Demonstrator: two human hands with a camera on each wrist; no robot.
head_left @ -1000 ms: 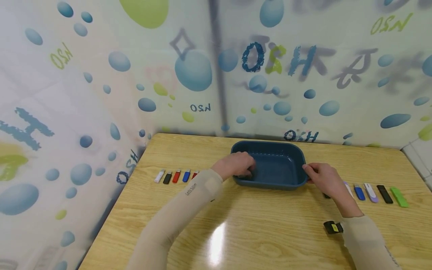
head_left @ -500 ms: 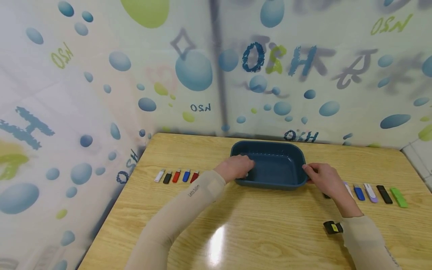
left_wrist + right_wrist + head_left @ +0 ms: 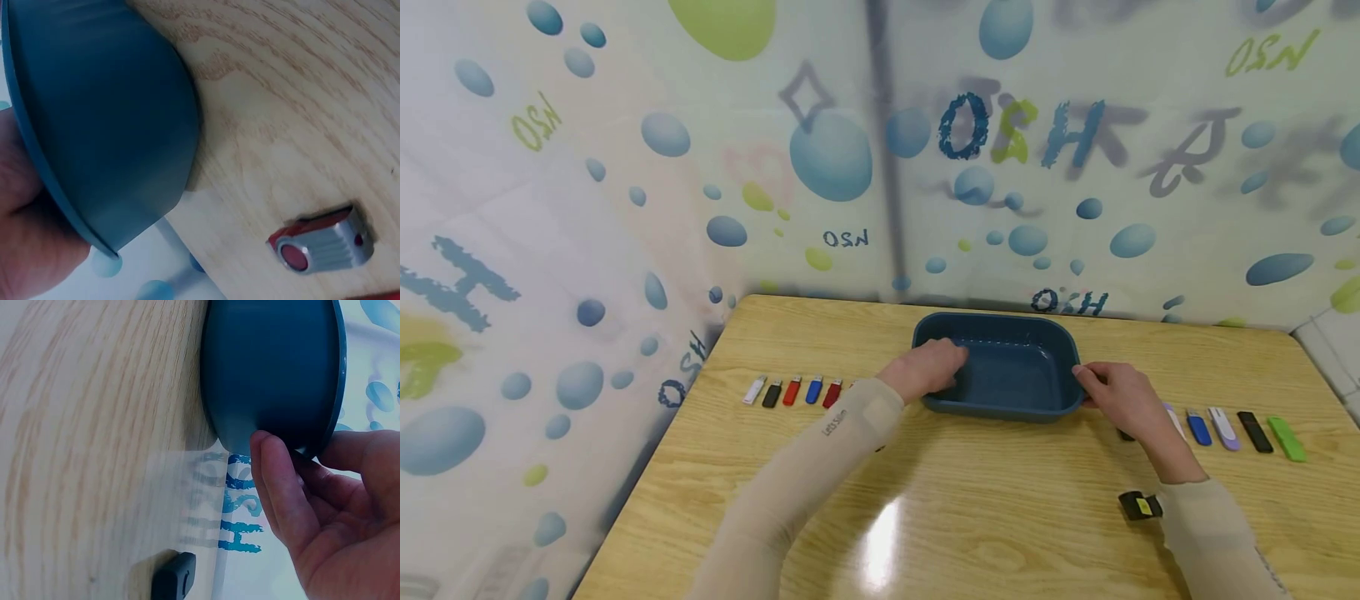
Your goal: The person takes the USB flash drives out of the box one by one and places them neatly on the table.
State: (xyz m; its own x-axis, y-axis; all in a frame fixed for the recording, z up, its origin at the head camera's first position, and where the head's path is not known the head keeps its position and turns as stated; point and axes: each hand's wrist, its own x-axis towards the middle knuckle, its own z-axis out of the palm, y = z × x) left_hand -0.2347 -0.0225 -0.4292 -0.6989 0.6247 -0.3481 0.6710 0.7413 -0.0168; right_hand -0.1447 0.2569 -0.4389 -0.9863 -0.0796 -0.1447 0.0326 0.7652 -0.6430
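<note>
A dark blue plastic bin (image 3: 992, 412) stands at the back of the wooden table. My left hand (image 3: 927, 369) reaches over its left rim; the fingers are down inside, and what they hold, if anything, is hidden. From the left wrist view, part of that hand (image 3: 31, 250) shows behind the bin's outer wall (image 3: 106, 125). At the opposite end my right hand (image 3: 1120, 396) grips the rim, thumb on top and fingers against the outside wall (image 3: 269, 369). Below the left wrist lies a red and silver USB stick (image 3: 325, 244).
Left of the bin, several USB sticks lie in a row, among them a white one (image 3: 755, 389) and a blue one (image 3: 814, 389). On the right is another row with a green stick (image 3: 1287, 438) and a black one (image 3: 1255, 432). A patterned curtain (image 3: 820, 250) hangs behind.
The left hand has shifted slightly within the bin's left end, and its forearm has moved a little right, uncovering the dark red stick. The right hand and the bin stay put.
</note>
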